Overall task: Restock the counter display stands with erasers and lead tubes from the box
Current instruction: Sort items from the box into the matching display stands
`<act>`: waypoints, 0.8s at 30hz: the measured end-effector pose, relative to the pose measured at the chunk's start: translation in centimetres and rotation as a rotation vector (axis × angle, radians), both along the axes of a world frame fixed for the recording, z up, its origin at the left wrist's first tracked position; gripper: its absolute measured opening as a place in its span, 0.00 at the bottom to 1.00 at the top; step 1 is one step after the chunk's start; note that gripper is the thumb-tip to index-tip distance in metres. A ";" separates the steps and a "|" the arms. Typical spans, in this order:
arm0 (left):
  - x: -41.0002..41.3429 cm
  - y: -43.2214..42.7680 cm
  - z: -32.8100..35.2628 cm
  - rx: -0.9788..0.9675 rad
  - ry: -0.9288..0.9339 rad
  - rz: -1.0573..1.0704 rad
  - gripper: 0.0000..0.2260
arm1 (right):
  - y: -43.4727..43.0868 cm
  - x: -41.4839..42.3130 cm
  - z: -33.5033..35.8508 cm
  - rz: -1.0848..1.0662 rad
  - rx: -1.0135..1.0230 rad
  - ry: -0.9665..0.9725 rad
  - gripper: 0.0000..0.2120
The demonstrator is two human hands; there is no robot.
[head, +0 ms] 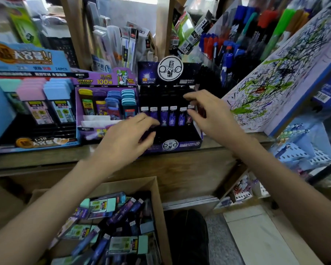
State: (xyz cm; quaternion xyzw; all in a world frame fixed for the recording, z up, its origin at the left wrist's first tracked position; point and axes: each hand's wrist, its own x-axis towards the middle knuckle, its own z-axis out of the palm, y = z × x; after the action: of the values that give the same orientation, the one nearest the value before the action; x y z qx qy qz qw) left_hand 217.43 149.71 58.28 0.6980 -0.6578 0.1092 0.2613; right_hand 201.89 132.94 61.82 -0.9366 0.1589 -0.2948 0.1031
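dark glossy card: the constellation display stand, both hands over its stepped slots.
left hand: palm down, fingers loosely curled over the stand's front rows; whether anything sits under it cannot be told.
right hand: fingers bent at the stand's right end, tips pinched on a slim dark lead tube standing upright in the end slot.
lead tubes in stand: a row of narrow purple tubes with pale caps, upright, side by side, left of the pinched one.
purple stand: just left, cardboard, flat rounded lead cases in yellow, purple and blue.
blue stand: far left, chunky pastel erasers in teal, pink and blue.
counter: brown wood, stands along its top.
cardboard box: below the counter, open, a jumble of tubes and sleeved erasers inside.
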 end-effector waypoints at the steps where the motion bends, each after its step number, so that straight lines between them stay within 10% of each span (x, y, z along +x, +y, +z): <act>1: 0.2 1.9 -1.1 0.036 0.040 0.001 0.12 | 1.1 -0.3 -0.6 0.030 0.009 0.018 0.15; 14: 0.7 17.2 -23.4 0.594 0.558 0.281 0.09 | 14.9 -0.3 -23.3 0.149 0.531 0.651 0.12; 19: 0.5 13.1 -26.8 0.542 0.673 0.280 0.11 | 15.9 -0.6 -27.1 -0.173 0.254 0.401 0.15; 24: 0.9 8.3 -29.6 0.507 0.690 0.351 0.18 | 14.9 0.1 -28.4 -0.357 0.547 0.254 0.24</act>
State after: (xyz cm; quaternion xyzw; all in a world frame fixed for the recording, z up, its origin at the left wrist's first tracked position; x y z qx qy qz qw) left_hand 218.28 158.03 28.67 0.8363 -0.4101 -0.2512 0.2634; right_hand 201.96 147.83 33.44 -0.8608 0.4051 -0.1357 0.2765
